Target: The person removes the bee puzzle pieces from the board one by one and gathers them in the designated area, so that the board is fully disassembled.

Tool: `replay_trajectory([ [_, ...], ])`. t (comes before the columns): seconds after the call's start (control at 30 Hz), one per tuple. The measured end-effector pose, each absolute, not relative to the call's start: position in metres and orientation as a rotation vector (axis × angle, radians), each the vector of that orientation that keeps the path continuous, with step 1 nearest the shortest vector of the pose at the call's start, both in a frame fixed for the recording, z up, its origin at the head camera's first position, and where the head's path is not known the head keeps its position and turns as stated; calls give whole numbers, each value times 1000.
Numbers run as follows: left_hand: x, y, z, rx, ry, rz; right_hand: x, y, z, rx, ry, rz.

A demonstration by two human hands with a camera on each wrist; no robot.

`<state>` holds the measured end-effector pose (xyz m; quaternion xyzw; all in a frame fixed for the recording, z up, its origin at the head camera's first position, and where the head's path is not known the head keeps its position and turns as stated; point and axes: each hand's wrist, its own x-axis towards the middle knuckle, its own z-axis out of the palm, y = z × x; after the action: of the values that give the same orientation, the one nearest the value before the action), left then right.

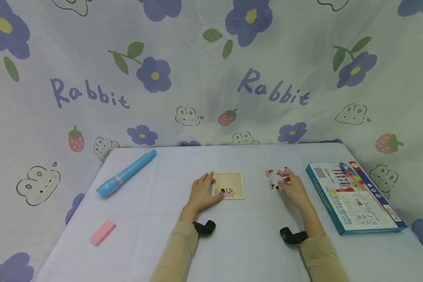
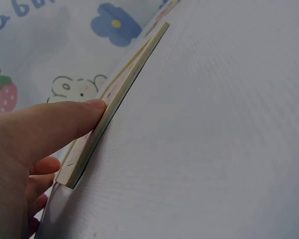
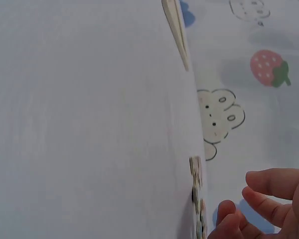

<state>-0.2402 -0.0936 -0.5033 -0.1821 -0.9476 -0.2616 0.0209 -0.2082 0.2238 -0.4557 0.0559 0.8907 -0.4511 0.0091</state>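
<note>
A shallow wooden puzzle tray lies on the table in the head view, with pink and yellow puzzle pieces along its front edge. My left hand holds the tray at its left side; in the left wrist view the thumb lies on the front rim and the other fingers reach round the corner. Over several loose picture pieces hovers my right hand, fingers bent and spread. The right wrist view shows nothing between those fingers, and the loose pieces sit beneath them.
A flat puzzle box lies at the right. A blue pen-shaped object is at the back left, with a pink block nearer the front. Behind the table hangs a flowered cloth.
</note>
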Motion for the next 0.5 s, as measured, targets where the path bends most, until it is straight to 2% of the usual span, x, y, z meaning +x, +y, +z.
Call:
replay_trajectory([
  [0.5,-240,-94,-505,-573,-2912,-838,-225,147,-462,-86,2762,-1305],
])
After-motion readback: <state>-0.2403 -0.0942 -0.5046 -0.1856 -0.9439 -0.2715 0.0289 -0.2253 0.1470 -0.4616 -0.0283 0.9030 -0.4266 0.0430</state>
